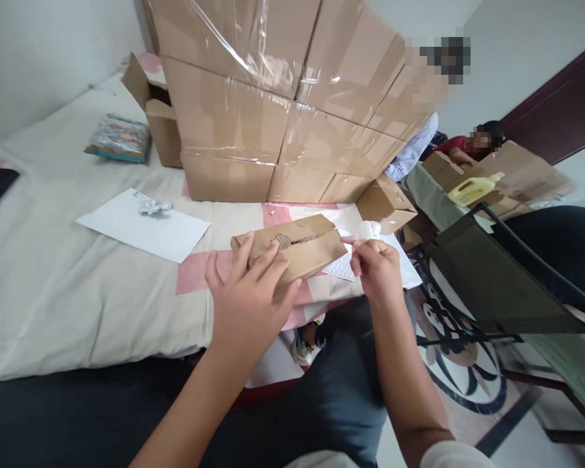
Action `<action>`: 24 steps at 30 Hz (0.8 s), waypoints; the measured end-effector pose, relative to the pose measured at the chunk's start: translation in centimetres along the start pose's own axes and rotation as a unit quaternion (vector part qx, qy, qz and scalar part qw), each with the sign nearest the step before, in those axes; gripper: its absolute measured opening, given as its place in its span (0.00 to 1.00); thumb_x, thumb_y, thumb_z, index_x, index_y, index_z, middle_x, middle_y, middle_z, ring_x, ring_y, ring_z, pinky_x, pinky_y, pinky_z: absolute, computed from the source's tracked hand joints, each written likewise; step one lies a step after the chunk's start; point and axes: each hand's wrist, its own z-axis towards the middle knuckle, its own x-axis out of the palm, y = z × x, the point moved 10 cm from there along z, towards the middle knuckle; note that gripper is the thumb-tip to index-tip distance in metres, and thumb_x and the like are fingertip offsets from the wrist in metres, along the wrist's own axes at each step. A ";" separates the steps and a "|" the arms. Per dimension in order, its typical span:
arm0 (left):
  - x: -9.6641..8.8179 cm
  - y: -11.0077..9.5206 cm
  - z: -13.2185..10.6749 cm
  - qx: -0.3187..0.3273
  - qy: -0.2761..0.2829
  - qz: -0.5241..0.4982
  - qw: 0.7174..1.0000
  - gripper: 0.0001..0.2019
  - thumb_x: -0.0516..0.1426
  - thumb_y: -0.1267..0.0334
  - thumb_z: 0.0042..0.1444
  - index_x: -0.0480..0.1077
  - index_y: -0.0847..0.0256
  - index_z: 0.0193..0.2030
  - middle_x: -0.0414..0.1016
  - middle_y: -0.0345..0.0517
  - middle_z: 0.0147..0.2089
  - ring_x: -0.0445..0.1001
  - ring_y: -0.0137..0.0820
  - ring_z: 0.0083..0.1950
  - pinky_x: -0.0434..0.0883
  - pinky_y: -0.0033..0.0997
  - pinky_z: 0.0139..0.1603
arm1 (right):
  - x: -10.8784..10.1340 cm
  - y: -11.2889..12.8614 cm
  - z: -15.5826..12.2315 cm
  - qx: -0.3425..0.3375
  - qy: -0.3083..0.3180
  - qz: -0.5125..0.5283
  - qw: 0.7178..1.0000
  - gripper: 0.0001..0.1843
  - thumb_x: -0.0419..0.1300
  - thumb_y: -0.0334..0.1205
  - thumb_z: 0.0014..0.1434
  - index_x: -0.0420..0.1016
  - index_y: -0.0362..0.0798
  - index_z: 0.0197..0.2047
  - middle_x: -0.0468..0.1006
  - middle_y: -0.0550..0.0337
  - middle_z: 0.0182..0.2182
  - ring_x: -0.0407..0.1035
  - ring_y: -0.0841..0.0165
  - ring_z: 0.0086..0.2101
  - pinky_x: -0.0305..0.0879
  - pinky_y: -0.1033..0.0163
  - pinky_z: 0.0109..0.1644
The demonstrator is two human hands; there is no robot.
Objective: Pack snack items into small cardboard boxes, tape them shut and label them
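Observation:
A small flat cardboard box lies at the bed's edge with its top flaps nearly shut. My left hand rests on its near left corner, fingers spread flat over the flap. My right hand is at the box's right end, fingers pinched on a small white piece, perhaps tape or a sticker. Under that hand lies a white sheet of small printed labels. A white roll sits just behind my right hand.
A tall stack of taped cardboard cartons fills the back of the bed. A white paper sheet with crumpled scraps lies left. A small closed box sits right. A green folding chair stands right; another person sits behind a table with a yellow bottle.

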 end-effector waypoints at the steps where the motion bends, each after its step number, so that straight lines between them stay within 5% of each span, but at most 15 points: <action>1: -0.8 -0.4 0.4 -0.007 -0.007 -0.024 1.000 0.08 0.62 0.57 0.62 0.76 0.54 0.46 0.82 0.45 0.57 0.70 0.54 0.69 0.47 0.67 0.72 | 1.8 1.4 -1.3 -0.022 0.030 -0.012 0.999 0.30 0.67 0.33 0.57 0.49 0.50 0.15 0.76 0.60 0.19 0.66 0.74 0.19 0.56 0.67 0.23; 6: -3.6 -1.2 1.5 -0.066 0.012 -0.211 0.975 0.17 0.65 0.55 0.58 0.76 0.54 0.53 0.81 0.46 0.57 0.75 0.44 0.62 0.63 0.53 0.67 | 7.5 5.1 -6.6 -0.049 0.141 -0.067 0.987 0.32 0.66 0.39 0.63 0.48 0.51 0.16 0.72 0.61 0.15 0.74 0.67 0.25 0.65 0.64 0.30; 9: -2.9 -0.8 1.0 -0.115 0.058 -0.325 0.937 0.20 0.66 0.54 0.56 0.76 0.56 0.55 0.79 0.48 0.58 0.76 0.42 0.61 0.70 0.45 0.62 | 9.6 6.4 -8.8 -0.067 0.187 -0.095 0.976 0.33 0.64 0.42 0.65 0.49 0.51 0.16 0.76 0.58 0.20 0.74 0.67 0.26 0.63 0.64 0.28; 12: -1.7 0.0 0.0 -0.157 0.078 -0.400 0.899 0.13 0.65 0.55 0.57 0.79 0.55 0.47 0.80 0.47 0.54 0.77 0.40 0.57 0.72 0.42 0.59 | 11.9 7.4 -10.6 -0.100 0.255 -0.105 0.956 0.32 0.61 0.40 0.68 0.50 0.49 0.16 0.75 0.61 0.19 0.70 0.71 0.23 0.62 0.66 0.28; 16: -1.2 1.3 -0.6 -0.179 0.055 -0.446 0.875 0.03 0.66 0.60 0.57 0.80 0.55 0.34 0.80 0.45 0.45 0.77 0.36 0.52 0.72 0.39 0.56 | 13.7 6.6 -11.5 -0.077 0.319 -0.060 0.943 0.31 0.60 0.37 0.69 0.51 0.48 0.17 0.70 0.66 0.15 0.62 0.76 0.18 0.60 0.66 0.28; 20: -1.1 2.6 -0.9 -0.180 0.048 -0.481 0.857 0.04 0.66 0.61 0.58 0.79 0.55 0.32 0.78 0.43 0.43 0.77 0.32 0.48 0.73 0.32 0.51 | 14.2 4.5 -11.1 0.000 0.325 0.007 0.946 0.32 0.62 0.38 0.68 0.47 0.48 0.18 0.68 0.68 0.14 0.60 0.77 0.15 0.54 0.67 0.23; 24: -1.9 3.7 -1.1 -0.177 0.027 -0.444 0.878 0.07 0.65 0.62 0.61 0.78 0.56 0.31 0.77 0.41 0.38 0.76 0.29 0.43 0.72 0.30 0.48 | 14.6 3.1 -11.0 0.019 0.329 -0.014 0.944 0.32 0.61 0.38 0.68 0.47 0.48 0.18 0.69 0.66 0.14 0.60 0.76 0.16 0.54 0.66 0.23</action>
